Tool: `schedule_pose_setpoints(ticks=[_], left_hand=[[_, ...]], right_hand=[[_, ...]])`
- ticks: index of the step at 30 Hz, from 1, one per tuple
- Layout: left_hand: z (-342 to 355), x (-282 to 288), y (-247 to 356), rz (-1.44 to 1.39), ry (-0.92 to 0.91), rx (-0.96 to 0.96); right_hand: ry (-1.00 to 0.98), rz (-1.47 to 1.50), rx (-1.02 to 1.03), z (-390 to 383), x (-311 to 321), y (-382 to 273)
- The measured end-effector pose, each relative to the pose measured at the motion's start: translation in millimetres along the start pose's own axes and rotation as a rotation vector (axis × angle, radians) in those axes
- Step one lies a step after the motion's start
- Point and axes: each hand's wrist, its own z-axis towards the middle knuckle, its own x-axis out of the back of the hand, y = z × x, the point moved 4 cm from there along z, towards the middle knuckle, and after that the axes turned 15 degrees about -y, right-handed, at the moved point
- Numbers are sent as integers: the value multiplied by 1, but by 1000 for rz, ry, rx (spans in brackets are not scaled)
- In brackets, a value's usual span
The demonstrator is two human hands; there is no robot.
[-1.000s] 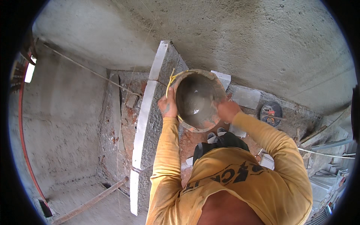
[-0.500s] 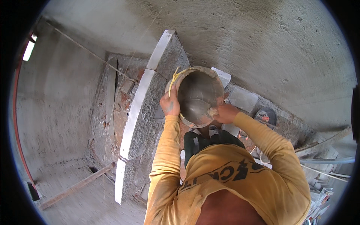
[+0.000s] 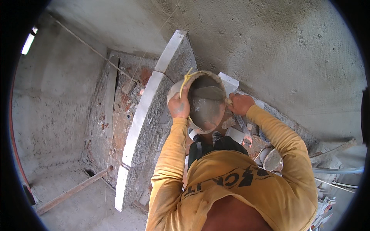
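Observation:
My left hand (image 3: 179,104) grips the near-left rim of a round, mortar-stained bucket (image 3: 174,88), thumb up by a knotted yellow cord (image 3: 187,79). The bucket is tipped so its mouth faces right. Wet grey slurry coats its inside. My right hand (image 3: 241,104) is closed round the pale handle of a trowel (image 3: 209,92). The trowel's blade lies inside the bucket, across the upper part of the mouth. Just left of the bucket stands a low block wall (image 3: 154,86) with a smooth white top and rough grey side.
Plastered walls (image 3: 266,50) rise ahead and left. A thin string (image 3: 113,134) runs over rubble left of the low wall. A wooden plank (image 3: 75,188) lies at lower left. Containers (image 3: 273,159) and white tile pieces (image 3: 235,134) sit by my feet.
My right hand has moved right and slightly up, drawing the trowel with it, so its blade now shows higher in the bucket. The bucket's mouth has turned more to the right.

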Motion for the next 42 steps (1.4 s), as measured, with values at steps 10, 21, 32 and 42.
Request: schedule_pose_setpoints(ticks=[10, 21, 32, 42], left_hand=[[29, 2, -17, 27, -117, 14], [66, 13, -58, -124, -127, -56], [74, 16, -16, -5, -492, -195], [92, 31, -85, -543, -276, 148]], right_hand=[[75, -83, -70, 32, -4, -28], [80, -76, -168, 24, -3, -25], [-193, 22, -137, 66, -57, -69], [52, 813, 90, 40, -84, -63]])
